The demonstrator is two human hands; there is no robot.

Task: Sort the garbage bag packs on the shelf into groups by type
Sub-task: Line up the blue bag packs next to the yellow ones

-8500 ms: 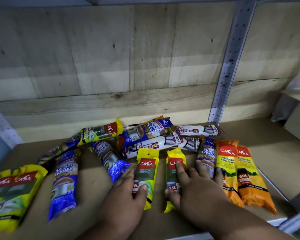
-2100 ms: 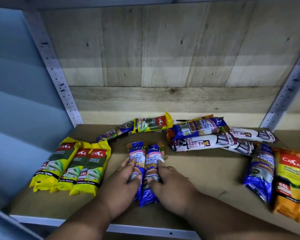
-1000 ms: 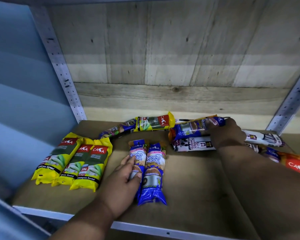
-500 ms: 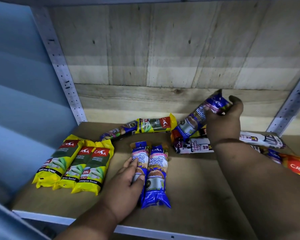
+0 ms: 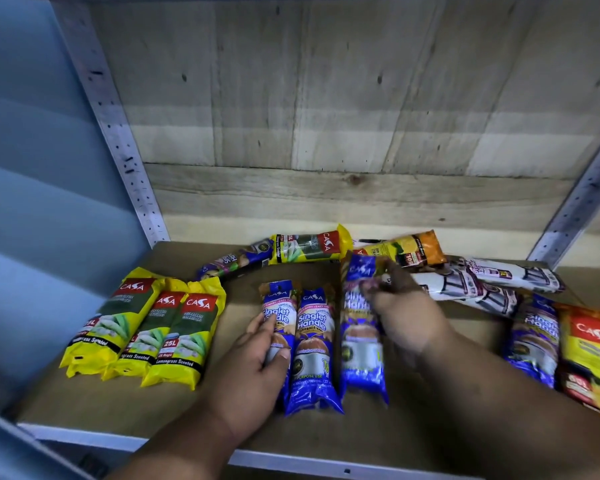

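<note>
**Hands lining up blue garbage bag packs on a wooden shelf**

A brown wooden shelf (image 5: 413, 420) with a plank back wall (image 5: 326, 116) and grey perforated metal uprights (image 5: 118, 133) holds garbage bag packs.

At left, three yellow packs (image 5: 146, 327) lie side by side, labelled "CASA", "25L" and "Lemongrass Scented".

In the centre, three blue packs (image 5: 314, 344) reading "CASA Singlet Handle Garbage Bag" lie in a row.

The left hand (image 5: 253, 372) rests on the leftmost blue pack, thumb and fingers curled around it. The right hand (image 5: 400, 313) pinches the third blue pack near its top.

At the back lie one yellow pack (image 5: 309, 245), one dark blue pack (image 5: 226, 265) and one orange pack (image 5: 409, 249).

At right are two white packs (image 5: 482, 285), writing unreadable, another blue pack (image 5: 534, 341) and an orange "CASA" pack (image 5: 589, 358).
</note>
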